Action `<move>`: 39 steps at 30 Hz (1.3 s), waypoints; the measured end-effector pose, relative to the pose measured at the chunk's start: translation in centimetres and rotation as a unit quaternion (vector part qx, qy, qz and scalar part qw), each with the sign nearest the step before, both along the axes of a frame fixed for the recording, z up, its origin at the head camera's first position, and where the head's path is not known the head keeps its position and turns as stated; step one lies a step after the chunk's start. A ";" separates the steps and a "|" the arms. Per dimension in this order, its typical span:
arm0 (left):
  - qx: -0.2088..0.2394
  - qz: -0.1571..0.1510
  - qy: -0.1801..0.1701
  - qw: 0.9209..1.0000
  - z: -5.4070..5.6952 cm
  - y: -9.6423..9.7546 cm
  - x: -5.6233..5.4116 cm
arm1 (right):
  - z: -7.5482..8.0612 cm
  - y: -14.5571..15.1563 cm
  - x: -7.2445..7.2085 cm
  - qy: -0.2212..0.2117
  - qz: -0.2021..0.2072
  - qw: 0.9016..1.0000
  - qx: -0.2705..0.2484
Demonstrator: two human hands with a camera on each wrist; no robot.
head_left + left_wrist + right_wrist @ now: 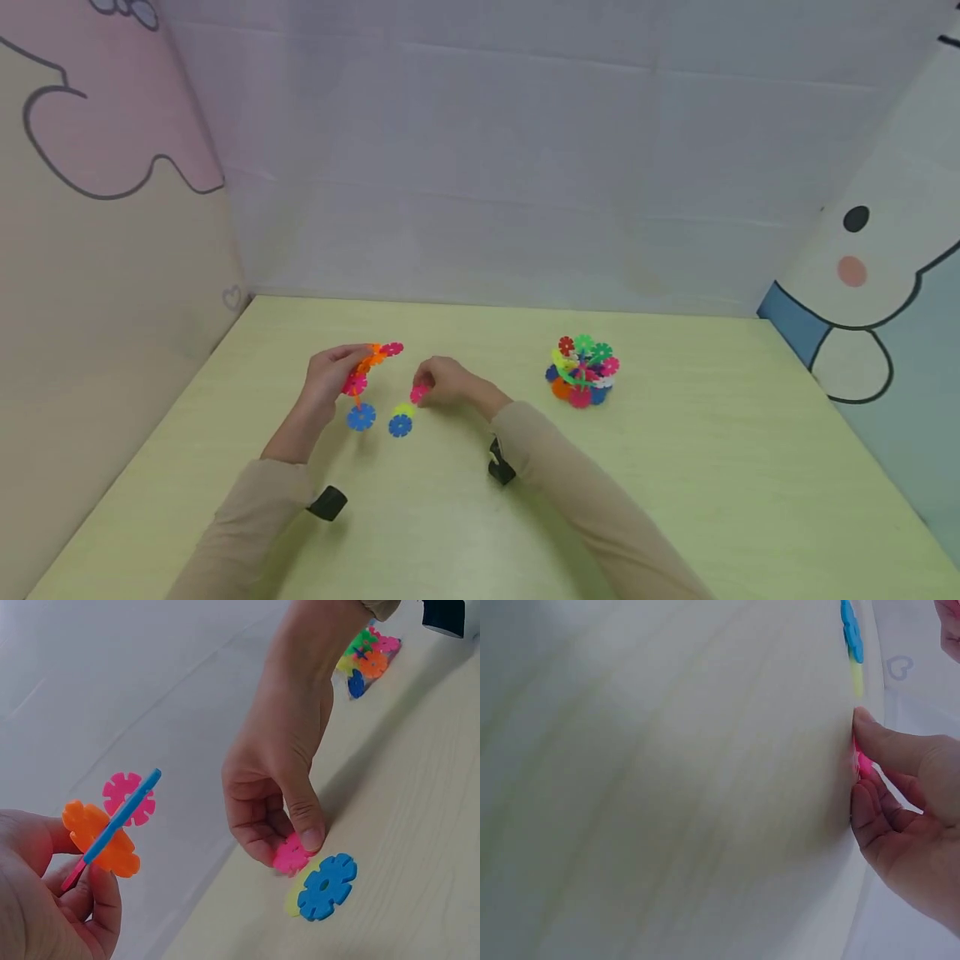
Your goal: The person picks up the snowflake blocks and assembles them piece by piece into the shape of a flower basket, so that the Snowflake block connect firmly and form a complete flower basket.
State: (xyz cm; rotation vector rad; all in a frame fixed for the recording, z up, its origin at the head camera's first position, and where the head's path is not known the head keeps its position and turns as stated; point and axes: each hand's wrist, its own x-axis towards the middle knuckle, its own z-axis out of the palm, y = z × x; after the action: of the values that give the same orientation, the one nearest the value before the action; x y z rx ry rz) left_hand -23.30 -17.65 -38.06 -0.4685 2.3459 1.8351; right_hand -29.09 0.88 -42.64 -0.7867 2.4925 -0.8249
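Note:
My left hand [330,377] grips a joined chain of plastic snowflake discs [369,362] in orange, pink and blue, raised over the table's left part. A blue disc [362,417] hangs at the chain's lower end. Low over the tabletop, my right hand [447,382] pinches a pink snowflake disc [292,855] between thumb and fingers; part of it is hidden behind the fingertips. Close beside that disc are a yellow disc [405,409] and a blue disc [327,886], the blue one overlapping the yellow in the left wrist view.
A pile of mixed-colour snowflake discs [582,372] lies on the pale wooden table [712,467], right of my right hand. A light curtain-like backdrop [480,167] stands behind the far edge, with printed panels at both sides.

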 end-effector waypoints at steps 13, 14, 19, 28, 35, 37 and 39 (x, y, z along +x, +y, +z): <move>0.020 -0.047 0.018 0.999 -0.3 4.3 0.9 | 0.5 6.1 2.9 0.059 0.004 0.997 -0.058; 0.023 -0.051 0.019 0.998 -0.4 4.8 1.0 | 0.6 6.9 3.2 0.055 -0.012 0.996 -0.073; 0.039 -0.068 0.031 0.996 -0.2 7.1 1.7 | 2.1 10.4 5.5 -0.022 -0.118 0.971 -0.207; 0.065 -0.087 0.067 0.992 -0.2 10.7 2.4 | 6.2 12.9 8.1 -0.108 -0.261 0.892 -0.352; 0.076 -0.093 0.083 0.989 -0.2 11.8 2.6 | 6.4 13.0 8.3 -0.102 -0.284 0.886 -0.352; 0.078 -0.094 0.087 0.989 -0.2 11.9 2.6 | 6.3 13.1 8.4 -0.091 -0.284 0.887 -0.353; 0.078 -0.095 0.091 0.988 -0.2 12.0 2.6 | 6.2 13.1 8.5 -0.084 -0.287 0.885 -0.357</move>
State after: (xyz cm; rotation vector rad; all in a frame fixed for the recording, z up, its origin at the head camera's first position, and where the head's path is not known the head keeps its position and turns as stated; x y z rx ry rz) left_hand -20.66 -5.67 -38.29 -0.0577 2.2386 2.0221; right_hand -20.61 13.95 -36.46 -0.1201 2.2548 -1.9901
